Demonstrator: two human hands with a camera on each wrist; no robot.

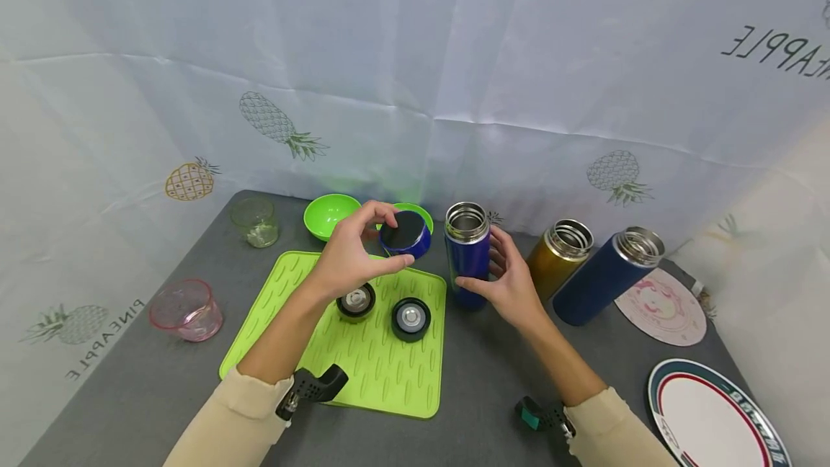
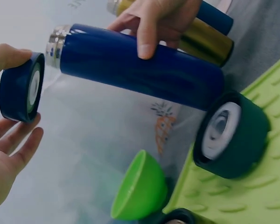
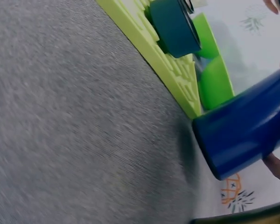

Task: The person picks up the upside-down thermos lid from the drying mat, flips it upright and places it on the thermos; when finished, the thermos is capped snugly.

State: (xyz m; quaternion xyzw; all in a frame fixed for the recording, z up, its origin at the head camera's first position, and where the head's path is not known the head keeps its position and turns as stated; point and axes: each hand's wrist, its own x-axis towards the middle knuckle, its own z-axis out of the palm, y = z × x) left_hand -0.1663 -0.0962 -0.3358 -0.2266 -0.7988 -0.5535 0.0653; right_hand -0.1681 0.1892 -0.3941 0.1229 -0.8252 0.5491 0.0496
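Note:
My left hand [image 1: 353,254] pinches a blue flask lid [image 1: 405,234] between thumb and fingers, held in the air just left of an open blue flask [image 1: 467,254]. In the left wrist view the lid [image 2: 19,87] faces the flask's steel mouth [image 2: 56,44] with a small gap between them. My right hand [image 1: 509,279] grips the flask's body [image 2: 140,63] from the right; the flask stands upright on the grey table [image 1: 493,380]. Two dark lids [image 1: 411,318] [image 1: 356,302] lie on the lime green mat [image 1: 369,366].
A gold flask [image 1: 558,258] and a dark blue flask [image 1: 606,276] stand open to the right. Two green bowls [image 1: 331,215] sit behind the mat. A clear glass [image 1: 255,222], a pink cup [image 1: 186,310], a round coaster [image 1: 661,306] and a plate [image 1: 713,416] lie around.

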